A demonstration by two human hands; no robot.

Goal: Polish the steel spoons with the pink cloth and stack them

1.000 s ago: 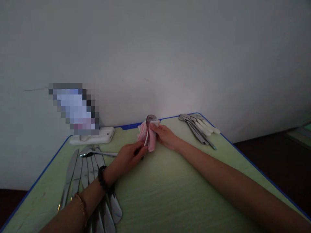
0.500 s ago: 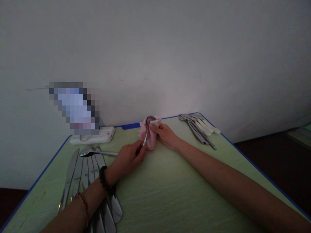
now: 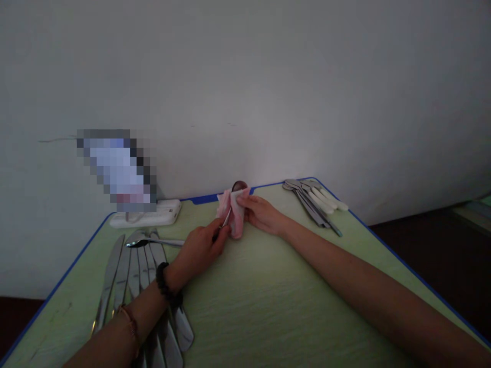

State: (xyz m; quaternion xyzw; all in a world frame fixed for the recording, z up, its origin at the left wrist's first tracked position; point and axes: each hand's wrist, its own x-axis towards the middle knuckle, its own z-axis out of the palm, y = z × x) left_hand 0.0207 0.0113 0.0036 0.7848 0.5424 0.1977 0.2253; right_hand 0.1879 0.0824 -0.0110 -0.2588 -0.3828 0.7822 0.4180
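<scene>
A metal spoon (image 3: 240, 185) points up and away at the middle of the table, its bowl at the far end. My left hand (image 3: 203, 245) is closed round its handle. Pink-and-white cloth (image 3: 237, 225) wraps the spoon's neck and lies behind the lower bowl. With thumb and fingers my right hand (image 3: 263, 213) pinches this cloth against the spoon; some of its fingers are hidden behind the cloth. Under and beside my left forearm lie several table knives (image 3: 132, 271), with another spoon (image 3: 138, 239) resting across their far ends.
Several spoons (image 3: 303, 199) lie grouped at the table's far right, and a few have white handles (image 3: 322, 200). A white box-shaped device (image 3: 153, 213) stands at the far left below a blurred-out screen (image 3: 115, 168). The green table (image 3: 268, 296) has a blue edge and meets a grey wall.
The cloth has shifted slightly left and folded closer round the spoon, and more of the bowl's rim shows above it. Both hands have moved a little to the left.
</scene>
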